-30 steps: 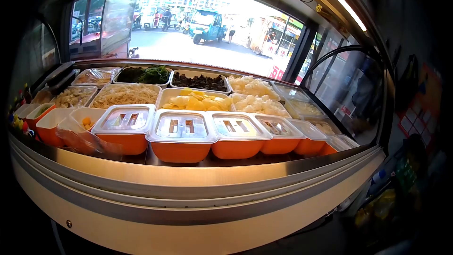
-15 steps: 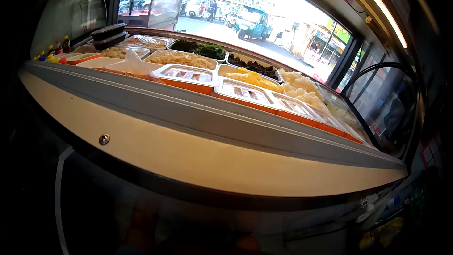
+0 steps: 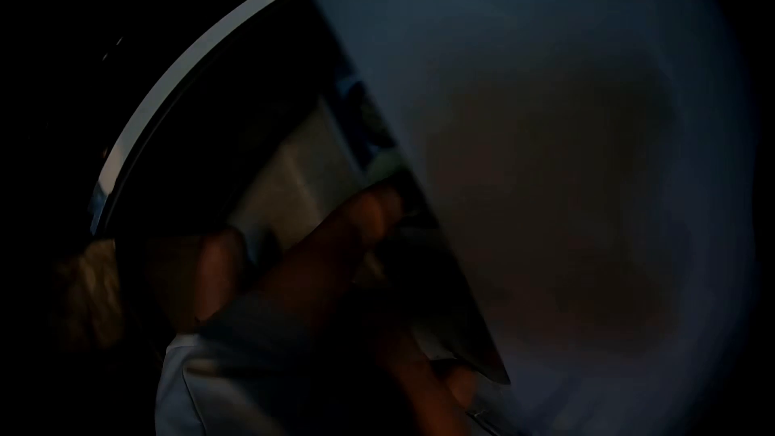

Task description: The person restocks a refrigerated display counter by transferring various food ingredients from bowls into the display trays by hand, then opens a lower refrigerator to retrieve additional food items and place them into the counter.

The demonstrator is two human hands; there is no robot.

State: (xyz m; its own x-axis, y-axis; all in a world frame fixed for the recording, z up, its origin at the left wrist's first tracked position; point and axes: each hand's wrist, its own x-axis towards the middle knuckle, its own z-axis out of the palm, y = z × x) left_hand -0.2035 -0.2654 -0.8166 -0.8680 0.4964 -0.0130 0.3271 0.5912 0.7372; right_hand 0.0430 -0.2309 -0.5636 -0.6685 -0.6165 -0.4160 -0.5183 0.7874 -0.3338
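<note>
The view is very dark, and I cannot make out either of my hands. A large blurred grey-blue thing (image 3: 549, 194) with a brownish middle fills the right half, very close to the camera; its kind cannot be told. Left of its straight slanting edge, bare skin that looks like a bent leg (image 3: 323, 266) comes out of pale shorts (image 3: 234, 387). More bare skin (image 3: 420, 387) shows low in the middle, and another patch (image 3: 218, 266) lies at the left; whether these are legs or arms is unclear.
A pale curved strip (image 3: 178, 73) runs along a dark panel at the upper left. Beyond the leg lies a light brownish surface (image 3: 299, 178), perhaps floor. A dim brown textured thing (image 3: 93, 299) stands at the left edge.
The view has swung down and away from the food counter with its trays and window. The large blurred thing has come in front of the camera, and the picture has darkened.
</note>
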